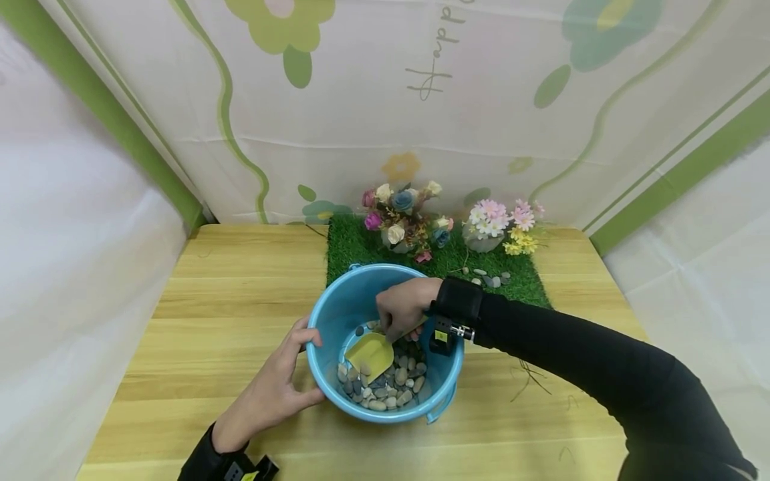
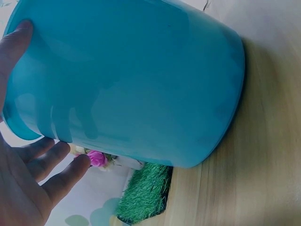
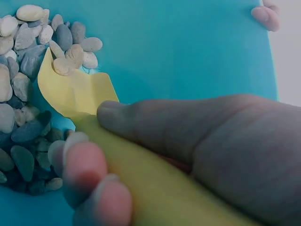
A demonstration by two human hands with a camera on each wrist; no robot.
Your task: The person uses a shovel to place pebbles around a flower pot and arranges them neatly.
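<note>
A blue bucket [image 1: 329, 374] stands on the table with many smooth pebbles [image 1: 394, 394] in its bottom. My right hand [image 1: 406, 307] reaches inside and grips the handle of a yellow toy shovel [image 1: 371, 354]. In the right wrist view, the thumb lies along the shovel's handle [image 3: 141, 165], and a few pebbles touch the blade [image 3: 70, 89]. At the bucket's left side, my left hand [image 1: 279, 381] holds the rim, with a finger hooked over it and the thumb against the outside. The left wrist view shows the bucket's outer wall [image 2: 141, 80] beside that hand.
Behind the bucket lies a green turf mat [image 1: 345, 240] bearing two flower bunches [image 1: 402, 214] and several loose pebbles [image 1: 493, 280]. The bucket's handle [image 1: 442, 404] hangs at its right front. Thin dark strands [image 1: 529, 377] lie on the wooden table [image 1: 240, 300]. Printed curtains rise behind.
</note>
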